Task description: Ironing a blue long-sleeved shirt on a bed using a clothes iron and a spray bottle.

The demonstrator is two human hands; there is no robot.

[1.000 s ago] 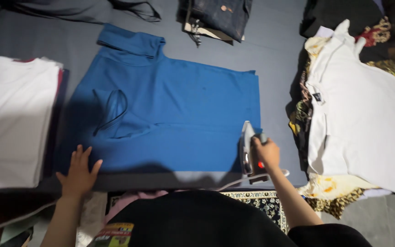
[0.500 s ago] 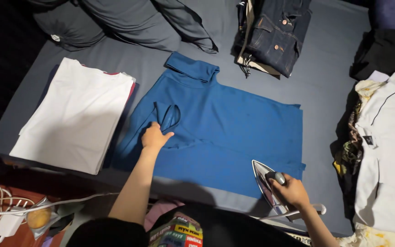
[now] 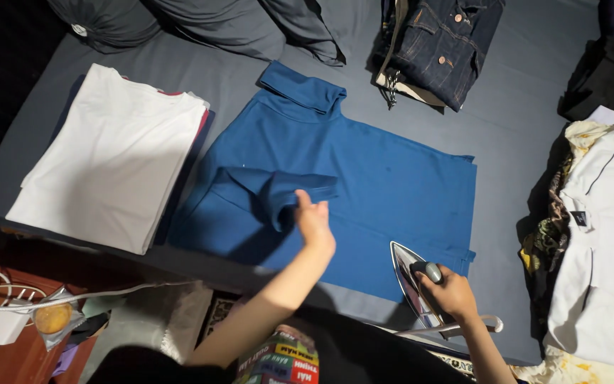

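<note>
Head view, left hand gripping blue shirt

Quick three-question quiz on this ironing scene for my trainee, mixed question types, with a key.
1. True or false: the iron lies flat in the middle of the blue garment.
2. Which hand has a fold of the blue fabric in its grip? A) left hand B) right hand
3. What lies on the grey surface directly left of the blue garment?

Key:
1. False: it stands tilted on its side at the garment's near right edge, held by the right hand.
2. A.
3. A stack of folded white garments.
</note>
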